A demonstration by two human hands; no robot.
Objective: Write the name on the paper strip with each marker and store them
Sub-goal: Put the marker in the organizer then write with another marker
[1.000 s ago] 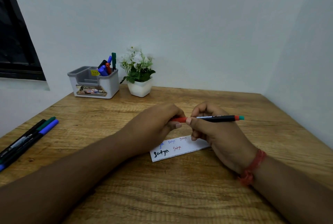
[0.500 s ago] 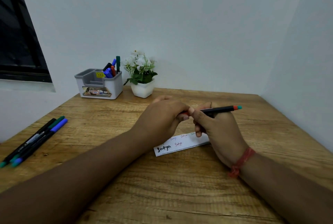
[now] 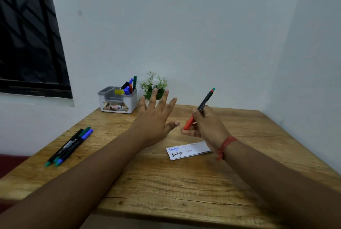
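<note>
A person's right hand [image 3: 204,127] grips a black marker with a red cap [image 3: 200,108] above a wooden table [image 3: 166,192], the marker tilted with its capped end low and towards the left hand [image 3: 155,120], which hovers beside it with fingers spread and nothing in it. The paper strip [image 3: 188,150] lies flat on the table just below the right wrist, with a name written on it in blue, black and red. Three more markers [image 3: 70,144] lie side by side near the table's left edge, well apart from the strip. At the back, against the wall, a grey organiser [image 3: 118,99] holds several markers upright, next to a small potted plant [image 3: 154,85] with white flowers
</note>
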